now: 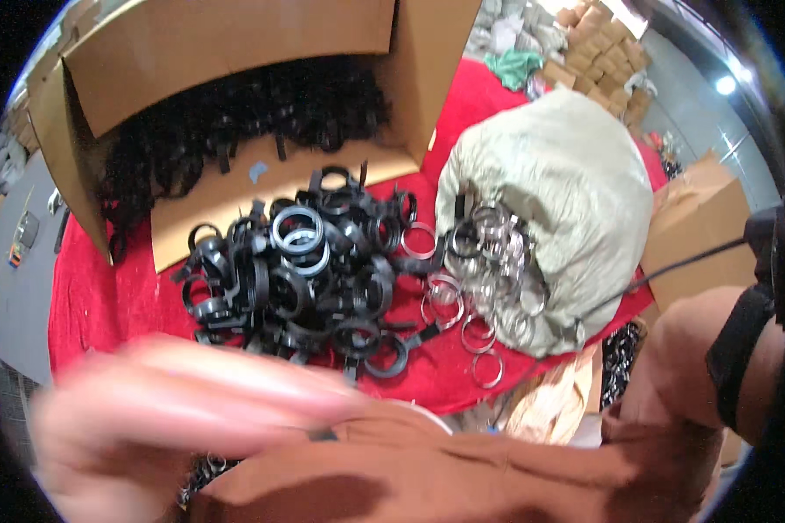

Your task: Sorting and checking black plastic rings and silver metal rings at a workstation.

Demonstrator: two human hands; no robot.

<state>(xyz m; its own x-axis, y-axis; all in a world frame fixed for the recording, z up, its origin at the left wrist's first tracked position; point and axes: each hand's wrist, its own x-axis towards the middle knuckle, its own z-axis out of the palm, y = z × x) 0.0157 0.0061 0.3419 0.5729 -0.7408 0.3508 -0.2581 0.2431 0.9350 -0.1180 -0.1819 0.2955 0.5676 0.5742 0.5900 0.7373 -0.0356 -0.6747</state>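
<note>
My left hand is a motion-smeared shape at the lower left, its fingers pointing right in front of my brown shirt. Whether it holds anything cannot be made out; a small dark bit shows under the fingertips. Just beyond it, a heap of black ring clamps with tabs covers the middle of the red cloth. Two paler grey rings rest on top. My right forearm, with a black strap around it, reaches out past the right edge; the hand itself is out of view.
An open cardboard box lies behind the heap, holding many black parts. To the right, shiny metal rings spill against a whitish sack. A black cord runs near my right arm. Stacked cartons stand far back.
</note>
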